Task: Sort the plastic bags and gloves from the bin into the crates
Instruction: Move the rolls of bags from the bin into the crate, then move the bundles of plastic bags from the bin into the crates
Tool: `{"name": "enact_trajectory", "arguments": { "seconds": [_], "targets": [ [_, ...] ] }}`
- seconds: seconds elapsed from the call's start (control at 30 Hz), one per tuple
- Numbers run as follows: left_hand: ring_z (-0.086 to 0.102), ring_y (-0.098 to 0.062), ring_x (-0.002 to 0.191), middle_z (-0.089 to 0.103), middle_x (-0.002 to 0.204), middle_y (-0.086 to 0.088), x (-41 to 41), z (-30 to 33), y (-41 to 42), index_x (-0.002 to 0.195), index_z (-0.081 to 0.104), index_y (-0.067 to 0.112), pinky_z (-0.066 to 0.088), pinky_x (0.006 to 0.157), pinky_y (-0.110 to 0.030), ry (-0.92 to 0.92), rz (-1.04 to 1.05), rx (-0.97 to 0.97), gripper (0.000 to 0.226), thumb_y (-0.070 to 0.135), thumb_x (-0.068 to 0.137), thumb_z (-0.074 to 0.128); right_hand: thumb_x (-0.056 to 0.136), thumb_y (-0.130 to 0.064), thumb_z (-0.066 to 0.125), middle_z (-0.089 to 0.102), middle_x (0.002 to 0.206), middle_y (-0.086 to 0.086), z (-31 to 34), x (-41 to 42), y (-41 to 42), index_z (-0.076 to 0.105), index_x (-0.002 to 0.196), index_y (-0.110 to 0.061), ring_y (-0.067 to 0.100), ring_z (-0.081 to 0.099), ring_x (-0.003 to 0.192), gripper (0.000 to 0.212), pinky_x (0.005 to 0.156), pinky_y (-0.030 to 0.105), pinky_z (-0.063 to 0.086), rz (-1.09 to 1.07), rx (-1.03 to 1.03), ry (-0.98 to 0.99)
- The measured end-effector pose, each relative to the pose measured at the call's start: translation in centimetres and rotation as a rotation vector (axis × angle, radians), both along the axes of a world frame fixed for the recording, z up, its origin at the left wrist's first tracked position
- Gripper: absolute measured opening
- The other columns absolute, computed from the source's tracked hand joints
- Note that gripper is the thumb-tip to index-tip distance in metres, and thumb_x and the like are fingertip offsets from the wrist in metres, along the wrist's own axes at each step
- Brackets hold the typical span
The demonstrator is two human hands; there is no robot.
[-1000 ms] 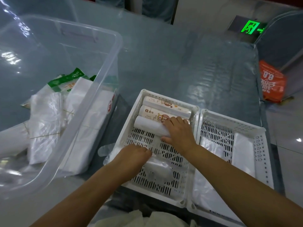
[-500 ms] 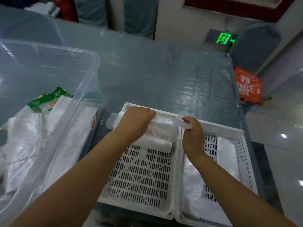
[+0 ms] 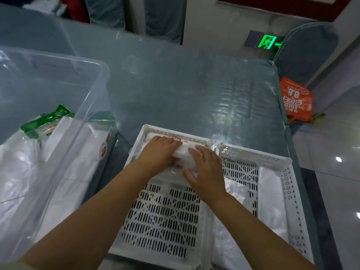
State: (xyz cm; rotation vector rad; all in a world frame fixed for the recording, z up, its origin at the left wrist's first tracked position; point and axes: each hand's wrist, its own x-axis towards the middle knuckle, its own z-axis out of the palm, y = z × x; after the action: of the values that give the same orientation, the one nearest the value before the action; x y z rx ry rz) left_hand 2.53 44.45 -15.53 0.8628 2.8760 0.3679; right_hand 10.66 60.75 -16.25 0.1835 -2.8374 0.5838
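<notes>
Two white perforated crates stand side by side: the left crate (image 3: 161,221) and the right crate (image 3: 288,191). At the far end of the left crate lie rolls of plastic bags (image 3: 184,159), one with a printed label. My left hand (image 3: 159,152) grips the rolls from the left. My right hand (image 3: 206,168) lies flat on them from the right, fingers spread. The right crate holds flat white plastic bags (image 3: 270,195). The clear bin (image 3: 58,156) at the left contains more white bags and a green-labelled pack (image 3: 48,121).
The crates and bin sit on a grey table (image 3: 185,90) under a shiny clear cover. An orange bag (image 3: 296,100) lies on the floor past the table's right edge, beside a grey chair (image 3: 305,53). Tiled floor runs along the right.
My right hand has come off the rim between the crates and now rests on the rolls in the left crate. My left hand has settled lower onto the same rolls.
</notes>
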Motion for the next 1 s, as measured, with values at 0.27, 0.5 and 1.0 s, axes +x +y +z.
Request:
{"name": "enact_trajectory", "arguments": {
  "seconds": [0.27,0.5,1.0],
  "targets": [
    [0.030,-0.022,0.134,0.041,0.144,-0.003,1.8,0.2,-1.6,0.136,0.039,0.022,0.011,0.111,-0.038,0.068,0.101,-0.016,0.059,0.037,0.083,0.060,0.076,-0.034,0.067,0.060,0.119,0.009,-1.3,-0.5,-0.6,0.057,0.118,-0.019,0.029,0.055,0.108,0.046,0.092,0.043,0.042,-0.005,0.206,-0.031],
    [0.049,-0.021,0.119,0.058,0.128,0.000,5.0,7.2,-2.4,0.127,0.050,0.024,0.030,0.104,-0.037,0.231,0.204,0.011,0.051,0.023,0.079,0.066,0.083,-0.048,0.052,0.065,0.108,0.004,3.4,-0.8,-2.3,0.064,0.108,-0.014,0.023,0.056,0.102,0.044,0.091,0.034,0.036,0.022,0.043,0.190],
    [0.057,-0.029,0.096,0.068,0.098,-0.002,5.1,20.3,-27.4,0.099,0.066,0.024,0.047,0.076,-0.038,0.380,0.553,0.017,0.020,0.018,0.082,0.058,0.081,-0.015,0.065,0.071,0.079,0.008,18.4,-5.5,-22.9,0.071,0.081,-0.008,0.025,0.062,0.072,0.009,0.069,0.038,0.049,0.471,-0.189,0.460]
  ]
}}
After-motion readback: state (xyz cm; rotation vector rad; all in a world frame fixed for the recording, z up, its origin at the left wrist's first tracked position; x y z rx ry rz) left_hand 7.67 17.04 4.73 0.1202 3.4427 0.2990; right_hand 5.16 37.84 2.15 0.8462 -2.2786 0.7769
